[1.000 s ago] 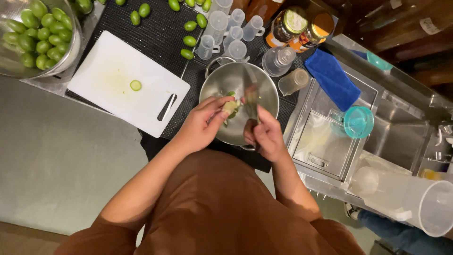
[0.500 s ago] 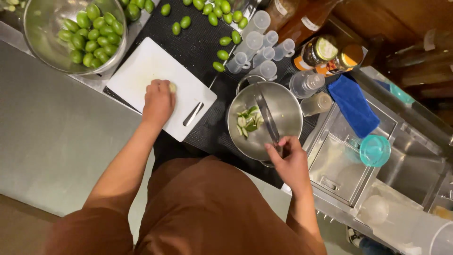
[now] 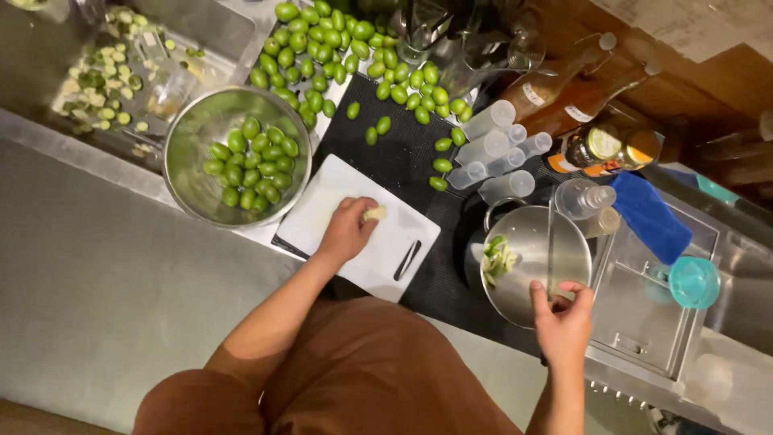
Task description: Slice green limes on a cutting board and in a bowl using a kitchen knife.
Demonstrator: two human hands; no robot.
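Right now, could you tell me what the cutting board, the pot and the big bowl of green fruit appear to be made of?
The cutting board under the left hand looks like white plastic: matte, uniform, with a moulded handle slot. The pot below the knife in the right hand seems polished steel, as its wall mirrors light. The bowl also looks like steel, shiny and reflective.

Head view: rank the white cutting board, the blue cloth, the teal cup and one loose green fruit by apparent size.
1. White cutting board
2. Blue cloth
3. Teal cup
4. Loose green fruit
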